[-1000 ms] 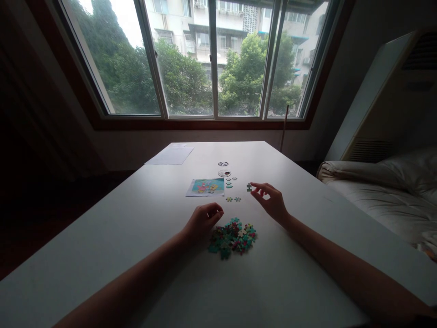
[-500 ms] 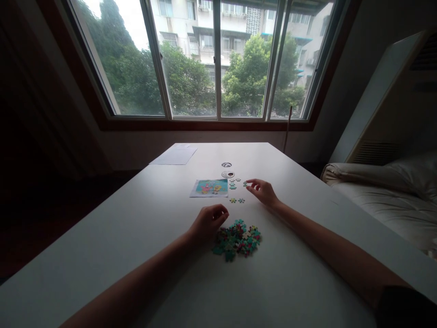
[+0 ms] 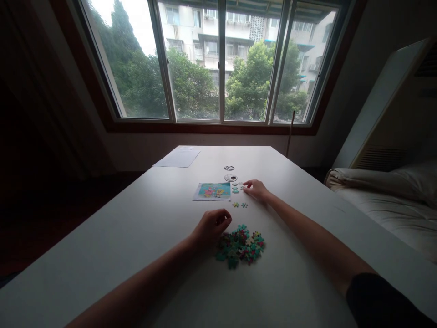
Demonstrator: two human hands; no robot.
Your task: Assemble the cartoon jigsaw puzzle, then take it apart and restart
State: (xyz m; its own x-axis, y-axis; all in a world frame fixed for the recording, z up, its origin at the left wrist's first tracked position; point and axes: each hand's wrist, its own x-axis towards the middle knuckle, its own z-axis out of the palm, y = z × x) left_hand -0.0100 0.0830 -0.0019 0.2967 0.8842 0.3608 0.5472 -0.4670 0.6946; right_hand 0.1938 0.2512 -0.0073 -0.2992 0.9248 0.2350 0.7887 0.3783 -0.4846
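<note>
Above a small group of laid-out jigsaw pieces (image 3: 235, 190), my right hand (image 3: 256, 190) reaches in from the right. Its thumb and forefinger are closed on a jigsaw piece (image 3: 242, 187) beside that group, partly covered by the fingertips. My left hand (image 3: 212, 224) rests on the table with its fingers curled and the thumb near the fingertips; whether anything is in them is hidden. Just right of and below it lies a heap of mixed green, red and yellow jigsaw pieces (image 3: 241, 246). A picture sheet with colourful cartoon figures (image 3: 213, 191) lies left of the laid-out pieces.
The white table (image 3: 164, 205) stretches toward a window (image 3: 221, 68). Two round flat items, one a black-and-white disc (image 3: 229, 168) and one a pale disc (image 3: 231, 177), lie behind the pieces. A paper sheet (image 3: 177, 158) lies far left; a padded seat (image 3: 375, 196) stands on the right.
My right hand has moved left with the jigsaw piece, bringing it to the laid-out group. My left hand stays by the heap. The whole view has shifted slightly.
</note>
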